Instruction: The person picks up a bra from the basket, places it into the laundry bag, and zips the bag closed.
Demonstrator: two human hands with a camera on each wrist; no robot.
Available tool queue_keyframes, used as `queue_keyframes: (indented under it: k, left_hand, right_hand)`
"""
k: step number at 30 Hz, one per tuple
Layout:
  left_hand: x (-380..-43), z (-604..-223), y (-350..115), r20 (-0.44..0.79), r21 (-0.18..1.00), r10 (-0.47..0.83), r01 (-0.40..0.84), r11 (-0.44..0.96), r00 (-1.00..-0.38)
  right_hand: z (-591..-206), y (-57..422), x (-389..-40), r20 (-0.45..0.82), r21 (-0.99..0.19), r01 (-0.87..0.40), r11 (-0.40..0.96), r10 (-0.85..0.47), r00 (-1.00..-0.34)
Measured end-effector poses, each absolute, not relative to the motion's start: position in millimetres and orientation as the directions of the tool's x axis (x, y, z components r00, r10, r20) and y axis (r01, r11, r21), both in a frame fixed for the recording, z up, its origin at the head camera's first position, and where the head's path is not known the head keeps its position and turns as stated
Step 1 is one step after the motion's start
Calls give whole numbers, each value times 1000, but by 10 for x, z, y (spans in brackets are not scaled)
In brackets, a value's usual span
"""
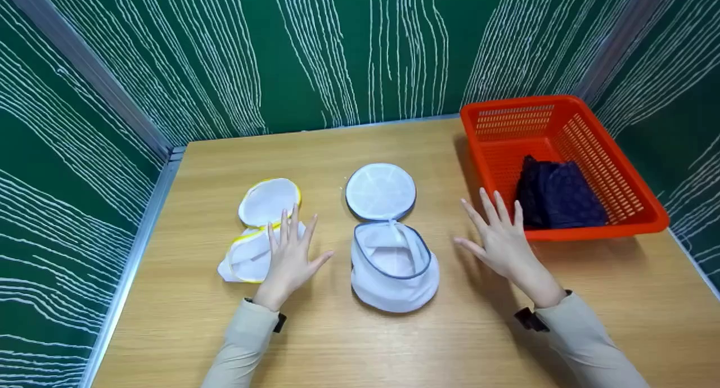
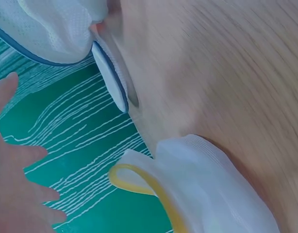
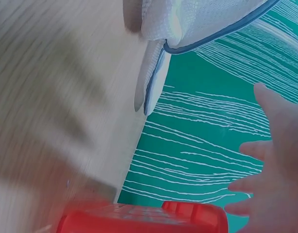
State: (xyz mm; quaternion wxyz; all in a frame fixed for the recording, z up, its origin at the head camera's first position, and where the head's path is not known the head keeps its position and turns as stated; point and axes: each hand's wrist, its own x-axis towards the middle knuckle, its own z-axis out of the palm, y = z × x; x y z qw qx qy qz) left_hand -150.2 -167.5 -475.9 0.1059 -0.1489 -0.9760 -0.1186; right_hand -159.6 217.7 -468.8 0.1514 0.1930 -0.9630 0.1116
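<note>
Left grip (image 1: 289, 261): wide open, fingers spread and thumb out to the right, with hold of nothing; above the right part of the yellow bag, with a gap between them in the left wrist view.
Right grip (image 1: 500, 242): wide open too, fingers spread, thumb out to the left, nothing held; beside the basket's near left corner, its fingertips overlapping the basket's side in the head view; whether they touch it I cannot tell.
Yellow bag (image 1: 250, 258): white, edged in yellow, at the left of the bench; mouth open, body slumped, partly hidden by the left grip.
Yellow bag's lid (image 1: 270, 201): round, laid back on the far side.
Blue bag (image 1: 394, 289): white, edged in dark blue, standing between the two grips; mouth open and facing up.
Blue bag's lid (image 1: 381, 191): round, folded back behind the mouth.
Basket (image 1: 506, 152): red, slotted sides, at the far right of the bench.
Cloth (image 1: 568, 197): dark blue and black, bunched inside the basket.
Bench (image 1: 337, 348): pale wood grain.
Walls (image 1: 298, 50): green with white wavy lines.
Sleeves (image 1: 242, 343): beige, with black pieces at both wrists.
</note>
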Motion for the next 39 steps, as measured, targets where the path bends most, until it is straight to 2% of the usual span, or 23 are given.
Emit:
queue_keyframes:
  k: [6, 13, 17, 20, 27, 32, 36, 39]
  left_hand:
    - [-1492, -4727, -1640, 230, 266, 254, 312, 912, -940]
    - [-1508, -4663, -1551, 272, 361, 239, 329, 872, -932]
    - [-1546, -4645, -1475, 311, 451, 227, 354, 819, -923]
    - [-1576, -4635, -1404, 287, 541, 214, 342, 768, -934]
    - [-1654, -4611, -1210, 154, 717, 142, 210, 665, -978]
    - [-1745, -4614, -1106, 41, 790, 90, 88, 607, -995]
    - [-1852, -4630, -1048, -145, 854, 74, -87, 513, -987]
    - [-1927, -4637, -1032, -302, 890, 96, -245, 385, -948]
  right_hand:
    - [-4663, 2161, -1597, 359, -182, -423, 887, -341, -869]
    - [-4604, 2170, -1595, 446, -289, -507, 812, -355, -822]
    - [-4563, 2188, -1590, 497, -331, -552, 765, -356, -792]
    - [-4528, 2204, -1581, 528, -331, -586, 740, -369, -764]
    - [-4459, 2267, -1585, 577, -293, -613, 734, -376, -725]
    - [-4448, 2335, -1597, 590, -246, -625, 741, -397, -703]
    - [-4427, 2386, -1598, 591, -232, -619, 750, -397, -702]
    - [-4403, 2422, -1606, 591, -221, -620, 753, -402, -699]
